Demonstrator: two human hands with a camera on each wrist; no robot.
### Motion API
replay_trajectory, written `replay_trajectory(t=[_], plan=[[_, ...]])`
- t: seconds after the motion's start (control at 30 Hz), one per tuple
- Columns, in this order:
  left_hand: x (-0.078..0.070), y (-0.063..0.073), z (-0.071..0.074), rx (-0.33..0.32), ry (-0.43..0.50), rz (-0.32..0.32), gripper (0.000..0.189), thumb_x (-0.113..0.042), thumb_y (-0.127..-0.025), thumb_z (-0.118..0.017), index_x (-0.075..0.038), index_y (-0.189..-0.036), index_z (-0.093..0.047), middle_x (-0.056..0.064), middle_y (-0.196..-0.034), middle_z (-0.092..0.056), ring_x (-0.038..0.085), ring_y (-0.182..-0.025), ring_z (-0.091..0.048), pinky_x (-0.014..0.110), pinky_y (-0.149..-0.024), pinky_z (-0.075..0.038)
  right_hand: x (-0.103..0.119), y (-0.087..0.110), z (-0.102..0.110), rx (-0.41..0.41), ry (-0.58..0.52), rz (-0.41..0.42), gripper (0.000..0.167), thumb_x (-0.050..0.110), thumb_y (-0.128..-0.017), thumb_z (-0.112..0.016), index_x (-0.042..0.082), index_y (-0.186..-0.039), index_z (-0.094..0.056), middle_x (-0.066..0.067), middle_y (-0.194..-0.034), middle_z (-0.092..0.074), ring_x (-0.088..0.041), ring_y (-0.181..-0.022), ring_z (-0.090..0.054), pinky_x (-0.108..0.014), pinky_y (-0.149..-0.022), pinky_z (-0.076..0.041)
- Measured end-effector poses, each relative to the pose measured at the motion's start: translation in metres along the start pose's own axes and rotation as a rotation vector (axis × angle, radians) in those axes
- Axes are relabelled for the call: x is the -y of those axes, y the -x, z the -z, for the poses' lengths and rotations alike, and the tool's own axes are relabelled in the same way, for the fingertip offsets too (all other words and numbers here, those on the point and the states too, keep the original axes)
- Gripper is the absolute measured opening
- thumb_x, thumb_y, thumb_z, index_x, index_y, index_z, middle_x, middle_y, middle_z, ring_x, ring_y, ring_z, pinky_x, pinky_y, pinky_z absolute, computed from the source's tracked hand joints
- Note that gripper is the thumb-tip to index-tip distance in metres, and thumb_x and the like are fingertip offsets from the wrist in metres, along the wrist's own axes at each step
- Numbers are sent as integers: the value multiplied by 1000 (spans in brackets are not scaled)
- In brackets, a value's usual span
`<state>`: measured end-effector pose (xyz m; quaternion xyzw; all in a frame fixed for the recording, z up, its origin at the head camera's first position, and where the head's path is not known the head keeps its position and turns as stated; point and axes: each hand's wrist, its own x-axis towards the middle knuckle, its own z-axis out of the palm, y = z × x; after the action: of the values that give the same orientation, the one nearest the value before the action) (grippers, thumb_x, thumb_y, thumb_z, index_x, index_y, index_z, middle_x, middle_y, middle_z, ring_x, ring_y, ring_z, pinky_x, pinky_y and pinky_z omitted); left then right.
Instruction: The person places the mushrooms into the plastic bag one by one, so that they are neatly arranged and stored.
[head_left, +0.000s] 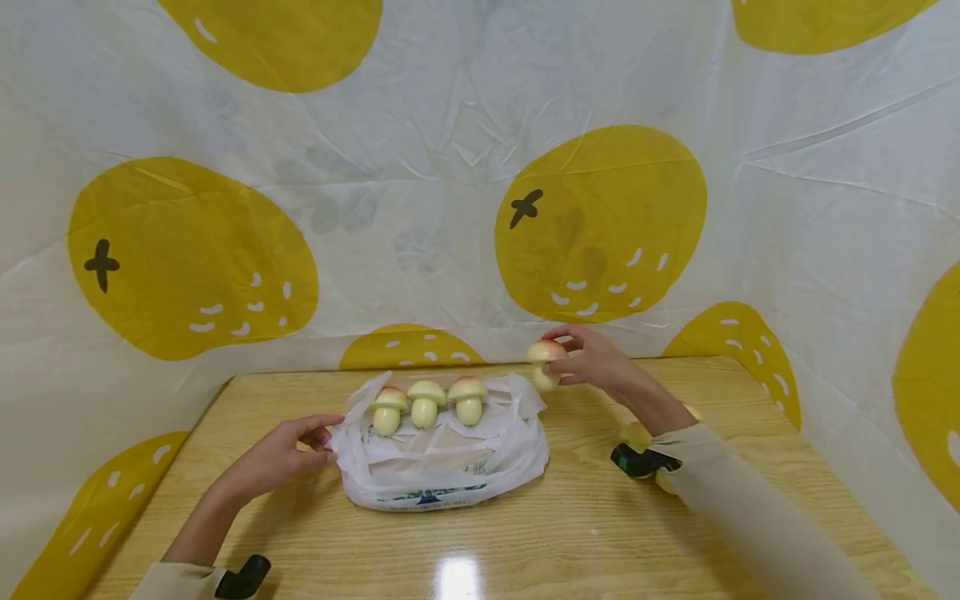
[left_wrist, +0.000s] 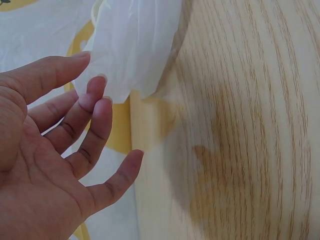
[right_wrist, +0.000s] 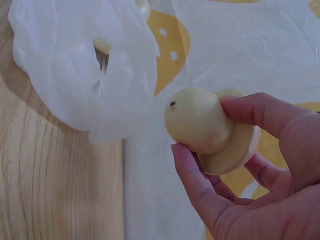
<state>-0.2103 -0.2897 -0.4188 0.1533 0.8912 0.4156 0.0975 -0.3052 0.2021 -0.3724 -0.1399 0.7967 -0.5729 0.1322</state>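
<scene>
A white plastic bag [head_left: 480, 467] lies on the table with its mouth spread. Three cream toy mushrooms with reddish caps, among them the middle mushroom [head_left: 424, 406], stand in a row at its back. My left hand [head_left: 288, 450] pinches the bag's left edge; in the left wrist view, the thumb overlaps the white plastic [left_wrist: 130, 45]. Beyond the bag's right back corner, my right hand [head_left: 588, 362] holds another toy mushroom [head_left: 546, 354] above the table, cap up. The right wrist view shows thumb and fingers around this mushroom [right_wrist: 197, 120], with a dark spot on its stem end.
More pale yellow mushrooms [head_left: 636, 433] lie on the wooden table [head_left: 300, 533] at the right, partly hidden by my right forearm and the black wrist mount [head_left: 641, 461]. A white sheet [head_left: 420, 233] printed with yellow fruit hangs behind the table and along its sides.
</scene>
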Motion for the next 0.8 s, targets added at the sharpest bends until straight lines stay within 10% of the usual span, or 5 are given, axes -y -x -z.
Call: replay_trajectory(t=[0.8], plan=[[1,1,1,-7,-29,-8,58,-19,-94,-73,4,-143,-53,8,-100,-58,22,-97,-54,26,-74,-48,26,-22,-66,73,72,61,51,9,-87,-79,3,-131,-55,-26,-123,-53,-28,-91,-67,-53,-88,-56]])
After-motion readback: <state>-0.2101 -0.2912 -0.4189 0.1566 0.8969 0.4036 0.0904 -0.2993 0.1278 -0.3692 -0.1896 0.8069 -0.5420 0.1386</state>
